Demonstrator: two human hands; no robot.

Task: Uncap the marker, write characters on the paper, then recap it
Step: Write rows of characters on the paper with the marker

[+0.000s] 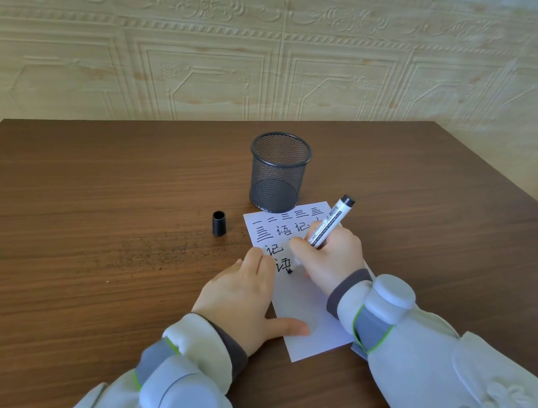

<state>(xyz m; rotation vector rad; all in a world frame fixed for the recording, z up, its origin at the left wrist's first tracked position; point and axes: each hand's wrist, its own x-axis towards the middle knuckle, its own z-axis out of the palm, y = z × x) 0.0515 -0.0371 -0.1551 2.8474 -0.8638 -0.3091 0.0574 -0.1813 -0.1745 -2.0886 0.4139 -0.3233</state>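
Marker [330, 223] tip on paper [316, 332], half hidden under right hand [332, 257].

The table [89, 211] is dark brown with a streaked wood grain and a patch of fine dark speckles left of the paper [311, 319]. The paper is white, bearing black handwritten characters in rows. The marker [329, 224] has a white barrel with black print, a barcode and a black end. The cap [219, 223] is plain black. The mesh cup [278, 171] is black wire with a fine grid pattern. The wall [239, 52] is cream, embossed with ornate panels. Both sleeves are pale with grey cuffs.
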